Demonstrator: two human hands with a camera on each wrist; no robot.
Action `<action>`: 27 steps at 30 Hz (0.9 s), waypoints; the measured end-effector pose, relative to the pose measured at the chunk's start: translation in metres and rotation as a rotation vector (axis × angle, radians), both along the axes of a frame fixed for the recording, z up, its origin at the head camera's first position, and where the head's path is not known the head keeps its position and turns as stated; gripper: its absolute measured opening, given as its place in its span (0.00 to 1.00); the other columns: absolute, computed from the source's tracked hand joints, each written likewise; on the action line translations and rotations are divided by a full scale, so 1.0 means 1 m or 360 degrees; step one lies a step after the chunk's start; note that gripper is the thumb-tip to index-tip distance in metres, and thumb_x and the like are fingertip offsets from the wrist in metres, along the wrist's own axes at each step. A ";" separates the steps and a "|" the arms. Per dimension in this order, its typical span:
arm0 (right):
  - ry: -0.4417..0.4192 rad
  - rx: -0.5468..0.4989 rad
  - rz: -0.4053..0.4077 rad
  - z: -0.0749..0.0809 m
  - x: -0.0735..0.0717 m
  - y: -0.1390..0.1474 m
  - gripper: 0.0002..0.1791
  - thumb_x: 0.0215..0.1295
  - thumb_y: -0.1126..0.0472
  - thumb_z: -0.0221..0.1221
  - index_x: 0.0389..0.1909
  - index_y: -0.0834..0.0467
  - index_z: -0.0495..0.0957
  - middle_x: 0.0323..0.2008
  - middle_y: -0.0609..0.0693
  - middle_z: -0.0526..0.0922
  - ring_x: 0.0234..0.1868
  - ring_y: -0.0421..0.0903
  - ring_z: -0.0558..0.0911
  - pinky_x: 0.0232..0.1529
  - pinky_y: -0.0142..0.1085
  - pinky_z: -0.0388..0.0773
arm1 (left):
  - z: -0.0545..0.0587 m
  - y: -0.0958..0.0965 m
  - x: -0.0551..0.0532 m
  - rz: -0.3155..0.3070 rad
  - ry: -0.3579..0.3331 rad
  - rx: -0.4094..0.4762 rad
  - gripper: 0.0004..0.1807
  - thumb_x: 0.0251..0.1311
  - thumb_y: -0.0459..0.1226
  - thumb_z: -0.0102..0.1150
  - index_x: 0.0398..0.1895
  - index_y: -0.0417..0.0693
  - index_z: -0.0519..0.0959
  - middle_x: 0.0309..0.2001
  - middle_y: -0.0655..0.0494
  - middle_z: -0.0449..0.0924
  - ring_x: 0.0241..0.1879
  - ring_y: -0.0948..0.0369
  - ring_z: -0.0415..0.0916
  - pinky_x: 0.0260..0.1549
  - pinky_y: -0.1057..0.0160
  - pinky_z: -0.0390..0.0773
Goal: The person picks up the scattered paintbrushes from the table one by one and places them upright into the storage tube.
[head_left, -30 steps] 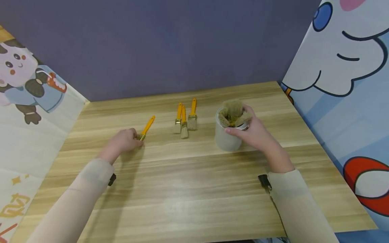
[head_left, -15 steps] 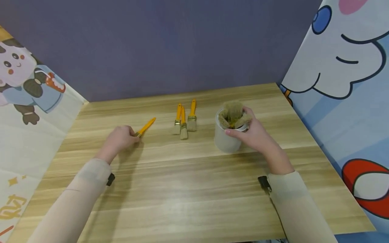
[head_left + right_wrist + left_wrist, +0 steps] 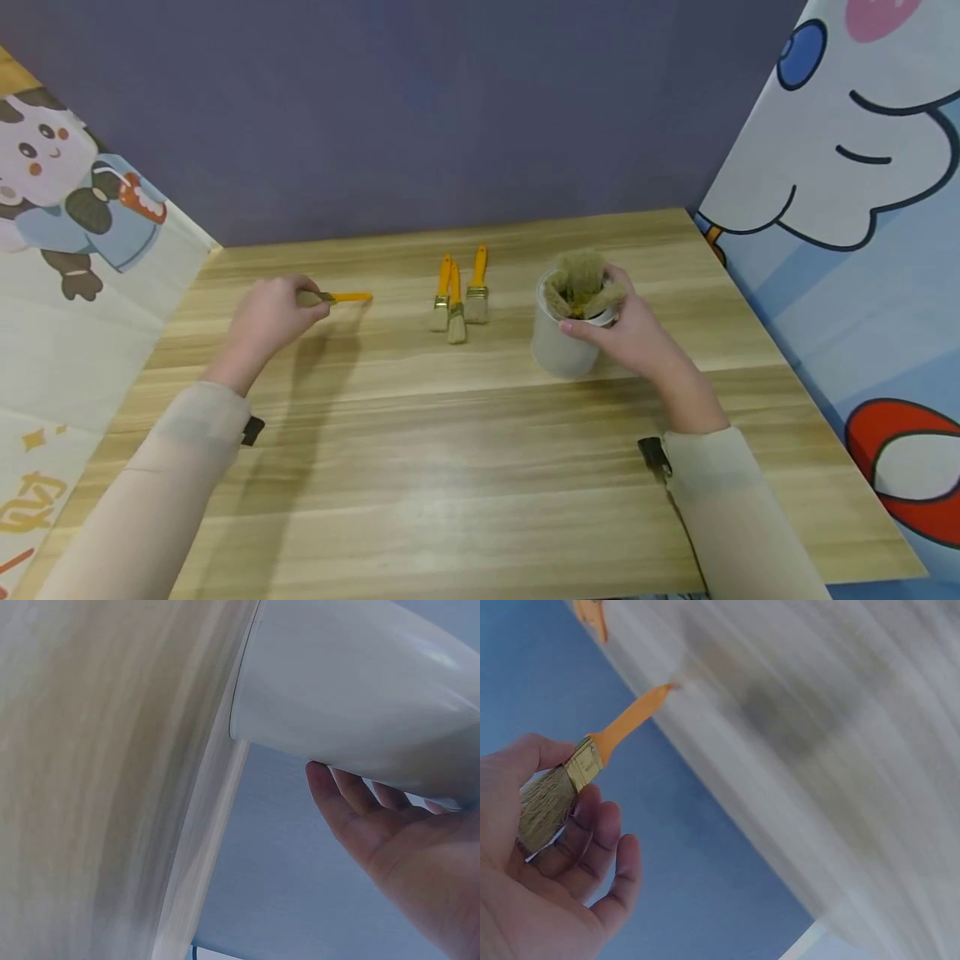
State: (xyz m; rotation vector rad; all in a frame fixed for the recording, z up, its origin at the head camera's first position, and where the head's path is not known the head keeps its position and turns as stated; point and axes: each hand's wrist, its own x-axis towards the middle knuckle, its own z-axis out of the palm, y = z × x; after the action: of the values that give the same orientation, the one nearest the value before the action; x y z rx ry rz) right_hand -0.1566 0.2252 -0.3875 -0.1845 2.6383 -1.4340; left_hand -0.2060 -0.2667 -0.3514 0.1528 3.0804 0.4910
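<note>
My left hand pinches a paintbrush by its gold metal ferrule and bristles. In the left wrist view the brush's yellow handle points away from the palm. My right hand grips the upper side of a white cylindrical can, thumb at the front of the rim. The can stands upright on the table and holds several bristle heads pointing up. In the right wrist view the fingers lie along the can's wall. Between the hands lie three yellow-handled paintbrushes, bristles toward me.
The wood-grain table runs back to a dark purple-grey wall. Cartoon-printed panels flank it, the left panel and the right panel. A dark cord hangs along the right sleeve.
The left hand has lifted the paintbrush off the table and moved it left and back, and its handle has swung to nearly level. The right hand stays on the can.
</note>
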 end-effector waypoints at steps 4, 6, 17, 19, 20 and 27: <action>0.0016 -0.0011 -0.0003 0.001 0.000 0.000 0.65 0.66 0.43 0.72 0.88 0.47 0.35 0.82 0.65 0.59 0.83 0.66 0.60 0.79 0.68 0.57 | 0.013 0.002 0.003 -0.0031 0.0104 0.0026 0.20 0.70 0.45 0.66 0.55 0.39 0.84 0.16 0.52 0.76 0.15 0.59 0.62 0.18 0.57 0.64; 0.0027 -0.0006 -0.0005 0.001 0.000 -0.001 0.65 0.65 0.43 0.73 0.88 0.48 0.35 0.82 0.65 0.59 0.83 0.66 0.60 0.79 0.68 0.57 | 0.019 0.003 0.004 -0.0044 0.0123 0.0019 0.19 0.69 0.45 0.66 0.54 0.40 0.85 0.17 0.53 0.78 0.15 0.58 0.65 0.17 0.58 0.65; 0.0051 -0.0040 0.0009 -0.002 -0.002 0.001 0.65 0.65 0.45 0.73 0.88 0.48 0.36 0.81 0.64 0.60 0.82 0.65 0.61 0.79 0.68 0.58 | 0.082 0.024 0.011 -0.0152 0.0391 0.0006 0.15 0.68 0.46 0.68 0.48 0.45 0.88 0.34 0.43 0.87 0.25 0.52 0.74 0.24 0.57 0.70; 0.0049 -0.0034 0.0008 -0.002 -0.002 0.001 0.65 0.65 0.45 0.73 0.88 0.48 0.36 0.81 0.63 0.60 0.82 0.65 0.61 0.79 0.68 0.58 | 0.094 0.031 0.014 -0.0183 0.0430 -0.0016 0.15 0.69 0.48 0.67 0.48 0.47 0.88 0.36 0.44 0.88 0.25 0.52 0.75 0.24 0.57 0.70; 0.0049 -0.0036 0.0008 -0.002 -0.002 0.001 0.65 0.65 0.45 0.73 0.88 0.47 0.36 0.81 0.63 0.60 0.82 0.65 0.61 0.79 0.68 0.58 | 0.100 0.036 0.016 -0.0200 0.0441 -0.0023 0.15 0.70 0.48 0.66 0.48 0.48 0.88 0.35 0.45 0.88 0.24 0.53 0.74 0.25 0.56 0.70; 0.0039 -0.0062 -0.0002 -0.004 0.000 0.000 0.65 0.65 0.46 0.74 0.88 0.48 0.35 0.82 0.63 0.59 0.82 0.65 0.61 0.79 0.68 0.58 | 0.127 0.066 0.029 -0.0329 0.0624 -0.0031 0.13 0.68 0.47 0.69 0.46 0.50 0.90 0.38 0.49 0.91 0.22 0.57 0.72 0.28 0.58 0.68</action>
State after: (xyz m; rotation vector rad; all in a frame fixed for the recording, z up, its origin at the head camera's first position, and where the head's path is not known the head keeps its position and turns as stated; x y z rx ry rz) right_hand -0.1564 0.2249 -0.3913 -0.2058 2.6320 -1.4936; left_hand -0.1768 -0.2009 -0.2240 0.6320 3.3853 0.4699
